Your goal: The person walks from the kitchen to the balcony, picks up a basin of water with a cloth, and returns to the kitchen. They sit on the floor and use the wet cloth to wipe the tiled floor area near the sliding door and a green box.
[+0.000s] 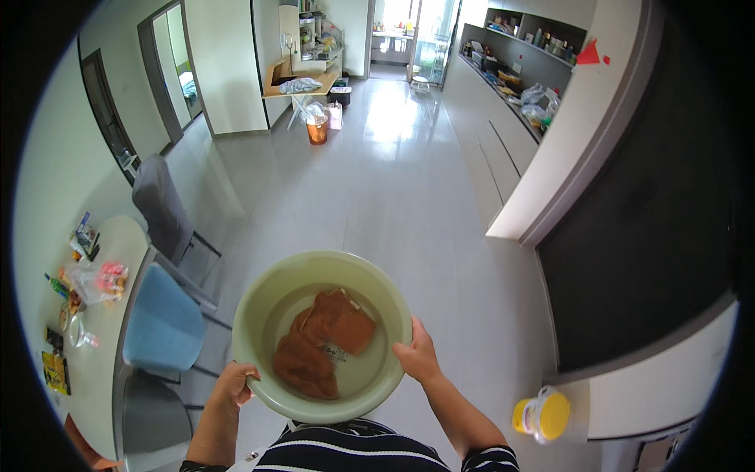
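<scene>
Between my two hands, in front of my body, is a round pale green basin (253,315). An orange-brown cloth (340,321) lies crumpled on its bottom, in what looks like shallow water. My left hand (233,383) is closed on the basin's lower left rim. On the right side, my right hand (417,354) grips the rim with the thumb over the edge. The fingers under the basin are partly hidden.
At left stand a blue chair (163,315), grey chairs (163,206) and a white table (106,346) with packages. A yellow-lidded bucket (553,415) sits low right. Farther off are an orange bin (317,130), a folding table (275,88) and a long cabinet (484,149).
</scene>
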### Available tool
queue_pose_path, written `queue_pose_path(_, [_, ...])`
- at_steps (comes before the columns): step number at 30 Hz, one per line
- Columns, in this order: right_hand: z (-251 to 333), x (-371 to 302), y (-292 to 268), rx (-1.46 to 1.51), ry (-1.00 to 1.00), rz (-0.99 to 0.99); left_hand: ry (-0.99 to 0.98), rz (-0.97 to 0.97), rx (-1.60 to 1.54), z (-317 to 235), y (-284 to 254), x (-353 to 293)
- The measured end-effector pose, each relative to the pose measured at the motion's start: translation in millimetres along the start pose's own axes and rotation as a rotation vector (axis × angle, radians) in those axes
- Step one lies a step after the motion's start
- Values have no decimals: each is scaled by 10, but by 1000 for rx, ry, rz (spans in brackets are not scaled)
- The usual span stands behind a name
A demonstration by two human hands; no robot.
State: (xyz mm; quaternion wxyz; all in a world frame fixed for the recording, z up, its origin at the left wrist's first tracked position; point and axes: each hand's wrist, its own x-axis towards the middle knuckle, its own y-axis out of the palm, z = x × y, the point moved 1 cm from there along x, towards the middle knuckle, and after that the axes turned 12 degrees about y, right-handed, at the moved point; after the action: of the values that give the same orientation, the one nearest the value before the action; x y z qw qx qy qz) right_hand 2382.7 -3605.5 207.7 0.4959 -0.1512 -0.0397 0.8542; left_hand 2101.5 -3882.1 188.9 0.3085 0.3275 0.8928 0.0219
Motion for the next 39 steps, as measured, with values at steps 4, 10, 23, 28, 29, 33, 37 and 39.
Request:
queue_pose_path(4, [-5, 1487, -156, 108, 29, -30, 93, 24, 38, -558, 900, 1322])
queue_pose_path(10, [675, 3524, -636, 6, 143, -63, -33, 52, 81, -1374, 2010, 3272])
queue_pose_path(23, [1797, 8486, -1906, -40, 43, -27, -66, -48, -3, -2958, 4906, 6943])
queue_pose_path(28, [2197, 10430, -2271, -27, 72, 13, 38, -49, -8, -3729, 6103, 8306])
queue_pose_path(29, [2212, 10809, -2341, -22, 74, -5, 49, -24, -3, -3874, 6351, 8620])
queue_pose_path(33, [2107, 12301, -2575, 94, -3, -36, 82, 40, 11, -4343, 7151, 10022])
queue_pose_path(37, [2493, 13658, -2811, 64, 77, -67, 46, 59, 18, -4966, 7992, 11240])
queue_pose_path(39, [2833, 14394, -2982, 35, 79, -72, 13, 54, 36, -5337, 8434, 11837])
